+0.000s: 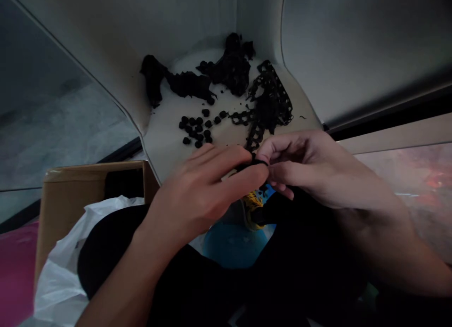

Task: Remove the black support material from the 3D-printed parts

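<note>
My left hand [201, 190] and my right hand [307, 164] meet over the front edge of a pale chair seat [162, 117]. Between their pinched fingertips is a small black piece [259, 162], mostly hidden by the fingers. Just beyond lies a black strip full of holes [254, 134]; whether it joins the held piece I cannot tell. It runs back to a tangled black perforated sheet [270, 103]. Left of this, several small round black pieces [198, 128] lie loosely grouped. Torn black scraps [189, 83] and a black heap [231, 70] rest farther back.
A cardboard box [56, 200] with a white plastic bag [63, 275] stands at the left, near something pink [17, 251]. Below my hands are a blue round thing [235, 247] and yellow netting [253, 202]. The chair's back [197, 16] rises behind the seat.
</note>
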The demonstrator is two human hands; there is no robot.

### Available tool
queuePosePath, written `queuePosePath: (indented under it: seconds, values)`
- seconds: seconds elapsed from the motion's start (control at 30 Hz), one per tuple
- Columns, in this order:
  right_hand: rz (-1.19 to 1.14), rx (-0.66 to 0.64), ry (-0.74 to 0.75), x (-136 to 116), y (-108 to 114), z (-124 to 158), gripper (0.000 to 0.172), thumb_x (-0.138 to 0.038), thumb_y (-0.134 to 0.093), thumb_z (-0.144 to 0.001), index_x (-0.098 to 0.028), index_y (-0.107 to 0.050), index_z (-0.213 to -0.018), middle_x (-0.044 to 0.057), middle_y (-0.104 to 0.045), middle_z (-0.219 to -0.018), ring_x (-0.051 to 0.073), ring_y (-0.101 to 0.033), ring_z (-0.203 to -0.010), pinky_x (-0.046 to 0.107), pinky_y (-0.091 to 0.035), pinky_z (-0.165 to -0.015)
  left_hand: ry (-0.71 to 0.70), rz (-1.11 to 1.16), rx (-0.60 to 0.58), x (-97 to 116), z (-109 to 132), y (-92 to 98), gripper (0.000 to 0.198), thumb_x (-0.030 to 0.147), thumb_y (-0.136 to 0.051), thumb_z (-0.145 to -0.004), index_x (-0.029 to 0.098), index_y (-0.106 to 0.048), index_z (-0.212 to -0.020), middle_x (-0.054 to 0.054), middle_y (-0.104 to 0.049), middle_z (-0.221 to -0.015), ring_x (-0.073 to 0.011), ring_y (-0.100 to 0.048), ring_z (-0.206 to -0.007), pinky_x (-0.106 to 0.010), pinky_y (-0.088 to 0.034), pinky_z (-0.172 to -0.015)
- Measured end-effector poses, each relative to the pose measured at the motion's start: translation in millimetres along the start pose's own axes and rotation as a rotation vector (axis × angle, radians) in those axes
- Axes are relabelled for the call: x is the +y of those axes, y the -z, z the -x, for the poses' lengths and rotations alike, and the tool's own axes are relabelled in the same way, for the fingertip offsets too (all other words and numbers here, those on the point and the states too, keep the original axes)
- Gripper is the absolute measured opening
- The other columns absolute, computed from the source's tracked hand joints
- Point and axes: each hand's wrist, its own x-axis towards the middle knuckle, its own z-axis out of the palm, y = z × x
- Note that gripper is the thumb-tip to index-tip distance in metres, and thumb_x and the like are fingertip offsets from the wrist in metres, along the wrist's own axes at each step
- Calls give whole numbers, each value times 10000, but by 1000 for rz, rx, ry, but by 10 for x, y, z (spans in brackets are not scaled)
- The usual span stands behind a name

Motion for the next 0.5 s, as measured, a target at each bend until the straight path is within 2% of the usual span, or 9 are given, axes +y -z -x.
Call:
queuePosePath:
  seconds: [0.07,0.2,0.3,0.4,0.5]
  values:
    - [7,-3,-7,-2,26,-12,144,-104,-734,-805,-208,-767,-710,-3,-647,-622,108,-532,-498,250,-388,-449,-21,-43,3,5,10,-27,128,110,-699,-1062,190,-729,-1157,-95,-812,-1121,-219,-737,-882,-392,-572,-751]
    - [6,-38,-33,-1,79,-36,147,-135,-712,-832,-208,-768,-719,9,-649,-632,115,-539,-500,258,-421,-454,8,11,29,45,8,-59,78,111,-685,-1079,187,-676,-1095,-22,-775,-922,-164,-741,-796,-312,-582,-706]
    - [49,-54,-43,-34,82,-42,124,-168,-748,-833,-208,-756,-716,12,-637,-637,130,-552,-514,268,-418,-456,56,76,15,73,16,-27,107,108,-690,-1078,193,-635,-1042,12,-723,-847,-128,-719,-748,-270,-572,-676]
    - [100,-14,-70,-85,45,-28,91,-170,-750,-799,-212,-745,-718,1,-607,-627,131,-516,-526,268,-381,-458,117,174,-32,81,31,17,128,100,-658,-1093,193,-608,-1021,-12,-739,-944,-117,-720,-804,-256,-596,-724]
    - [141,7,-59,-93,8,-19,90,-184,-725,-811,-214,-718,-727,-15,-563,-624,115,-455,-532,266,-324,-468,138,180,-1,46,54,29,120,154,-700,-1087,191,-623,-1004,-63,-737,-1092,-153,-728,-922,-311,-625,-833]
